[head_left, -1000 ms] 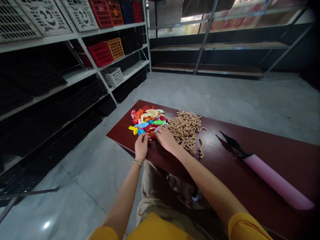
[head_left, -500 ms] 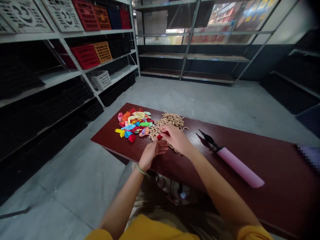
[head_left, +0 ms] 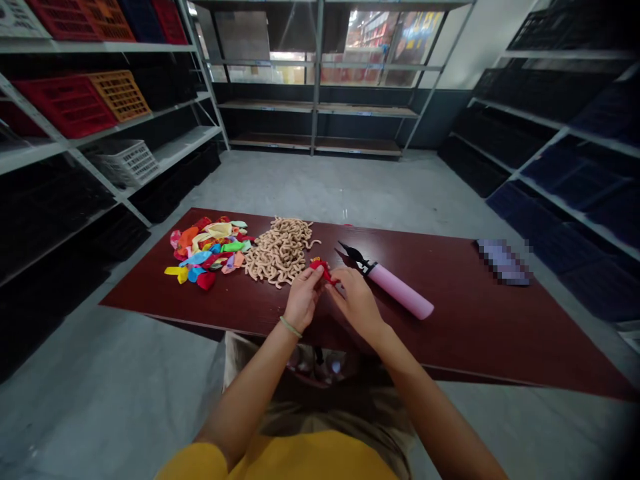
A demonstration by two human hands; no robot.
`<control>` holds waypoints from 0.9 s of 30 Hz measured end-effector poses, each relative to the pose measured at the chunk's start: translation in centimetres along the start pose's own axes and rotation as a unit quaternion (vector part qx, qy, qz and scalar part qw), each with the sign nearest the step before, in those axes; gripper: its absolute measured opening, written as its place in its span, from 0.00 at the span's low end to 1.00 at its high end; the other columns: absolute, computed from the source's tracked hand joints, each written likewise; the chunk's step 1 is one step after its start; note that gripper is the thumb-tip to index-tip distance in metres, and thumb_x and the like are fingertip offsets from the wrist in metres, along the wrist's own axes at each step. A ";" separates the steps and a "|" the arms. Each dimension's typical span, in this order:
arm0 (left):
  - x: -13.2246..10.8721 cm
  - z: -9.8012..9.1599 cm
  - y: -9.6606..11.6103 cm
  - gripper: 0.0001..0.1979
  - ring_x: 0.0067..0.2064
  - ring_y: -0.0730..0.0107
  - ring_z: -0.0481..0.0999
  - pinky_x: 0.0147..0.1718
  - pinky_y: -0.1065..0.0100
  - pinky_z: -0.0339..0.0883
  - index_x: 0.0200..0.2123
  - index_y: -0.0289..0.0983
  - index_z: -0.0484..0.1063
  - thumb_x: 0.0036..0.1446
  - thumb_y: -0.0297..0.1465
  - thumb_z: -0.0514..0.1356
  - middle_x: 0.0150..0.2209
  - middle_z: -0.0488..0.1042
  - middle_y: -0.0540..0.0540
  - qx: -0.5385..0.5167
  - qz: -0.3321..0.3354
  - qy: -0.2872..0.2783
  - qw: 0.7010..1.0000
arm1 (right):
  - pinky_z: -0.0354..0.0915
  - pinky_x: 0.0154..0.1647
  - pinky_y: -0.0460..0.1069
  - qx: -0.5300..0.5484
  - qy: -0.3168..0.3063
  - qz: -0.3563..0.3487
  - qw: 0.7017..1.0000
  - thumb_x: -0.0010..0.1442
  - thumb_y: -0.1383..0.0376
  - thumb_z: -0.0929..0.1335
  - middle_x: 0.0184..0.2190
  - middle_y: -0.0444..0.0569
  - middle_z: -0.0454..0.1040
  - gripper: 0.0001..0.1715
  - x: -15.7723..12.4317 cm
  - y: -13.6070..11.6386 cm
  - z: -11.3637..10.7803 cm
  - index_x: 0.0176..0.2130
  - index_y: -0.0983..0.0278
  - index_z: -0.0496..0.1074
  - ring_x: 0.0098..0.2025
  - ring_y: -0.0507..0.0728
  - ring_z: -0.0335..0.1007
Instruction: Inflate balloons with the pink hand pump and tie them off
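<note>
My left hand [head_left: 303,298] and my right hand [head_left: 355,298] are together over the dark red table [head_left: 465,313], both pinching a small red balloon [head_left: 320,268] between their fingertips. A pink hand pump [head_left: 395,288] with a black nozzle lies just right of my hands. To the left sits a heap of tan curly strings [head_left: 279,252], and further left a pile of uninflated balloons [head_left: 210,249] in many colours.
A blurred flat object [head_left: 503,261] lies at the table's right end. Metal shelving with red, orange and white crates [head_left: 95,100] stands on the left, dark shelves on the right, empty shelves at the back. Grey concrete floor surrounds the table.
My hands left the balloon pile with a red balloon and now hold it together near the pump. The view turned right, so the piles sit further left.
</note>
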State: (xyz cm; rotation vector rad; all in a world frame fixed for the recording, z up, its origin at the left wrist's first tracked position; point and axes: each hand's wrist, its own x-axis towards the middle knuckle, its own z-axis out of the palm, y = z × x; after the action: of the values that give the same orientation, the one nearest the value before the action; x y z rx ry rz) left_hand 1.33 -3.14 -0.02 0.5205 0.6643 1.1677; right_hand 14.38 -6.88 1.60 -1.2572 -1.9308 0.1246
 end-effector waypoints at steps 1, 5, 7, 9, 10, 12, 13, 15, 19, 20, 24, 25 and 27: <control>0.2 0.1 -0.3 0.12 0.35 0.75 0.77 0.34 0.75 0.69 0.38 0.34 0.76 0.51 0.34 0.69 0.35 0.78 0.47 -0.003 0.002 0.004 1.000 | 0.65 0.50 0.57 -0.009 0.011 0.004 1.000 0.65 0.65 0.64 0.45 0.53 0.72 0.06 -0.5 0.5 -0.6 0.43 0.60 0.67 0.48 0.60 0.67; 1.4 -0.3 -0.4 0.14 0.37 0.72 0.79 0.38 0.70 0.72 0.41 0.36 0.73 0.52 0.34 0.69 0.37 0.78 0.47 -0.008 0.005 0.023 1.000 | 0.64 0.53 0.59 -0.138 0.039 0.054 0.988 0.65 0.61 0.66 0.48 0.54 0.73 0.11 -2.9 3.9 -3.9 0.47 0.62 0.69 0.51 0.63 0.67; 2.2 -0.7 0.1 0.16 0.38 0.70 0.80 0.39 0.68 0.73 0.42 0.37 0.72 0.52 0.33 0.69 0.38 0.79 0.47 -0.001 0.008 0.021 1.000 | 0.64 0.50 0.61 -0.262 0.032 0.104 0.959 0.63 0.57 0.68 0.51 0.58 0.72 0.22 -4.2 6.0 -5.6 0.53 0.64 0.68 0.52 0.68 0.66; 3.1 -1.2 0.8 0.16 0.39 0.70 0.80 0.41 0.67 0.73 0.43 0.37 0.70 0.51 0.30 0.69 0.38 0.79 0.46 0.007 0.019 0.018 1.000 | 0.65 0.44 0.60 -0.342 -0.033 0.132 0.930 0.61 0.55 0.68 0.53 0.60 0.71 0.30 -5.2 7.8 -6.9 0.58 0.65 0.65 0.50 0.69 0.68; 3.5 -1.5 1.2 0.16 0.39 0.69 0.80 0.42 0.66 0.73 0.43 0.38 0.69 0.52 0.30 0.69 0.38 0.79 0.46 0.010 0.026 0.019 0.999 | 0.65 0.40 0.58 -0.366 -0.071 0.140 0.917 0.62 0.55 0.68 0.52 0.60 0.72 0.31 -5.6 8.5 -7.3 0.60 0.65 0.63 0.47 0.68 0.69; 4.3 -2.0 2.0 0.15 0.39 0.69 0.81 0.45 0.65 0.72 0.44 0.38 0.69 0.53 0.29 0.67 0.39 0.80 0.45 0.010 0.042 0.025 0.999 | 0.65 0.36 0.55 -0.391 -0.127 0.140 0.901 0.65 0.56 0.65 0.49 0.59 0.74 0.30 -6.0 9.2 -7.6 0.62 0.66 0.62 0.42 0.65 0.72; 4.6 -2.2 2.4 0.14 0.40 0.68 0.81 0.46 0.63 0.72 0.44 0.38 0.69 0.55 0.29 0.66 0.39 0.80 0.45 0.006 0.050 0.028 0.998 | 0.65 0.35 0.55 -0.395 -0.139 0.135 0.898 0.66 0.57 0.64 0.48 0.59 0.75 0.30 -6.1 9.2 -7.5 0.63 0.66 0.61 0.41 0.64 0.72; 4.9 -2.6 3.2 0.12 0.42 0.66 0.81 0.50 0.60 0.70 0.45 0.39 0.69 0.58 0.29 0.64 0.40 0.80 0.44 -0.012 0.067 0.030 0.997 | 0.66 0.37 0.54 -0.382 -0.138 0.113 0.907 0.67 0.58 0.62 0.48 0.58 0.75 0.29 -6.0 8.6 -7.2 0.64 0.66 0.59 0.42 0.63 0.73; 4.8 -2.9 4.8 0.09 0.48 0.61 0.79 0.54 0.55 0.68 0.48 0.38 0.69 0.64 0.31 0.58 0.44 0.80 0.40 -0.064 0.085 0.026 0.994 | 0.69 0.40 0.52 -0.288 -0.125 0.062 0.948 0.68 0.56 0.61 0.54 0.56 0.72 0.32 -5.3 5.7 -6.0 0.67 0.62 0.55 0.49 0.62 0.72; 4.7 -2.9 5.1 0.09 0.49 0.60 0.79 0.54 0.55 0.67 0.48 0.38 0.69 0.65 0.30 0.56 0.45 0.79 0.39 -0.078 0.086 0.026 0.993 | 0.70 0.40 0.51 -0.267 -0.126 0.053 0.954 0.68 0.56 0.61 0.55 0.55 0.72 0.32 -5.2 4.9 -5.6 0.67 0.61 0.54 0.49 0.61 0.72; 4.2 -2.7 6.2 0.10 0.52 0.60 0.77 0.54 0.57 0.68 0.47 0.36 0.70 0.67 0.30 0.53 0.49 0.77 0.37 -0.138 0.084 0.033 0.986 | 0.71 0.40 0.51 -0.225 -0.148 0.011 0.963 0.68 0.58 0.61 0.52 0.53 0.73 0.32 -4.9 2.3 -3.9 0.68 0.58 0.54 0.47 0.59 0.74; 4.1 -2.6 6.5 0.10 0.53 0.59 0.77 0.54 0.57 0.68 0.47 0.35 0.70 0.67 0.30 0.52 0.50 0.77 0.37 -0.150 0.084 0.036 0.984 | 0.71 0.40 0.51 -0.222 -0.151 0.005 0.963 0.67 0.58 0.61 0.52 0.53 0.73 0.32 -4.8 1.9 -3.5 0.68 0.57 0.55 0.46 0.59 0.74; 3.8 -2.6 6.9 0.10 0.53 0.59 0.77 0.54 0.57 0.69 0.47 0.35 0.70 0.67 0.29 0.52 0.50 0.77 0.36 -0.166 0.090 0.042 0.981 | 0.72 0.41 0.51 -0.216 -0.151 0.003 0.965 0.67 0.58 0.61 0.51 0.53 0.73 0.32 -4.7 1.4 -2.9 0.67 0.57 0.55 0.47 0.59 0.74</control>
State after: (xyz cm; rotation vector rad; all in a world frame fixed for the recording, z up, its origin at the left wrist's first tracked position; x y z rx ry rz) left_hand -4.08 2.75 2.10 0.2531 0.4869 1.4453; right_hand 18.13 -10.92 0.19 -1.6014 -2.3002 -0.1153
